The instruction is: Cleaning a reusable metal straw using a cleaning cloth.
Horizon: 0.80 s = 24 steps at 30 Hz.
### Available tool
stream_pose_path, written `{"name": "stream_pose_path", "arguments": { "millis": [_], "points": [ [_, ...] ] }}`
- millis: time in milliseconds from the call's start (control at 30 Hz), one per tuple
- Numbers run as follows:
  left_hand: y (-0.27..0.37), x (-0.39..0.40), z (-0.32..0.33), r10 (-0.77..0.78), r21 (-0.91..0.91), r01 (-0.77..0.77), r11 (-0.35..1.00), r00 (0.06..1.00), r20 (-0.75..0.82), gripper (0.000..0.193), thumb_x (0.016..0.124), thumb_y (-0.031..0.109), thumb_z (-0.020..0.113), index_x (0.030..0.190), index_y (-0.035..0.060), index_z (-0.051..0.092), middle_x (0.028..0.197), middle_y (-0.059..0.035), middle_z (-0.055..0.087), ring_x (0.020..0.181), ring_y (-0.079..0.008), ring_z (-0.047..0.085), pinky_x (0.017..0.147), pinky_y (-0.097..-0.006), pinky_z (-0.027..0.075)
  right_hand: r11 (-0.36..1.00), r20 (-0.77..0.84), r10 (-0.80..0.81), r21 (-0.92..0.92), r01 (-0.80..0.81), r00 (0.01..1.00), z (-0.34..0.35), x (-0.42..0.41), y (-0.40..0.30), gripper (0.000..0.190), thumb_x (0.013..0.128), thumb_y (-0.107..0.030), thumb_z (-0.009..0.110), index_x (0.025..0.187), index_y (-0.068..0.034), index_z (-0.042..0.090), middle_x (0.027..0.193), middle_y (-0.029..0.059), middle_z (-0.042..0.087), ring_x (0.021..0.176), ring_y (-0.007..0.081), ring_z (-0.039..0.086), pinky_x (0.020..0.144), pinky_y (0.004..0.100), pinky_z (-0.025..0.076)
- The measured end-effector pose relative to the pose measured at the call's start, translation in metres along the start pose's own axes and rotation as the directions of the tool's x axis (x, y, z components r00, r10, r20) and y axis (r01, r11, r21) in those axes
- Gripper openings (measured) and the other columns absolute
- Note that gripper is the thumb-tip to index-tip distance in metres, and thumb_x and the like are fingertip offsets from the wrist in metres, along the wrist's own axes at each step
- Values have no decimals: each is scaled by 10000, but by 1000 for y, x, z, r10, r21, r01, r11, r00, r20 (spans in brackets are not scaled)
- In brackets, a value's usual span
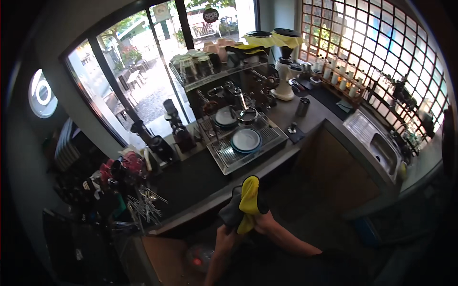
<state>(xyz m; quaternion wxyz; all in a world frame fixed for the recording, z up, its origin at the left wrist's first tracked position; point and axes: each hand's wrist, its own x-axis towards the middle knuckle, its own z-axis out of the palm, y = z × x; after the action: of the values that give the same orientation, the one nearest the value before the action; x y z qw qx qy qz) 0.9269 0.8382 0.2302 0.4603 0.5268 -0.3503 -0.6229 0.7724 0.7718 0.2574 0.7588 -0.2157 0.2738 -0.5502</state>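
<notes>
A yellow and dark grey cloth [249, 195] is bunched up between my two hands, just in front of the counter edge. My left hand [227, 234] grips its lower left part, and my right hand [263, 221] grips its lower right part. The cloth hides most of the fingers. Beyond it stands an espresso machine [214, 77] with cups and glasses [195, 64] on top. Two stacks of plates, one nearer [246, 139] and one farther [225, 116], rest on its drip tray [225, 161].
Coffee grinders [283, 80] stand right of the machine, near a metal cup [303, 107] and a tamper [292, 128]. A steel sink [384, 152] lies at the far right. At the left are smaller grinders [161, 144] and a cluster of metal utensils [145, 207].
</notes>
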Motion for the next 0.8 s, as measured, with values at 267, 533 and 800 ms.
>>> {"name": "stream_pose_path", "arguments": {
  "millis": [267,533,800],
  "points": [
    [-19,15,33,118,-2,-123,992,949,291,94,1003,114,686,998,20,687,828,-16,686,760,-82,635,678,-254,497,954,-230,-278,48,296,933,-76,-31,-48,407,1005,-218,696,1382,-116,583,1306,36,635,1217,212,610,1074,425,500],
    [-65,48,86,2,-88,21,996,968,253,111,948,97,754,1040,36,737,829,-12,685,740,-91,632,681,-244,509,893,-372,-420,-8,450,828,-154,-67,-141,307,1045,-173,636,1335,-77,605,1239,31,644,1157,189,632,1032,376,525],
    [-69,87,208,46,-310,16,951,980,193,65,1019,110,676,1066,70,696,981,-8,688,882,-105,667,786,-262,551,863,-449,-424,-464,200,787,-251,-120,-176,127,964,-27,665,1072,-27,732,964,7,722,913,118,666,799,299,528]
  ]
}}
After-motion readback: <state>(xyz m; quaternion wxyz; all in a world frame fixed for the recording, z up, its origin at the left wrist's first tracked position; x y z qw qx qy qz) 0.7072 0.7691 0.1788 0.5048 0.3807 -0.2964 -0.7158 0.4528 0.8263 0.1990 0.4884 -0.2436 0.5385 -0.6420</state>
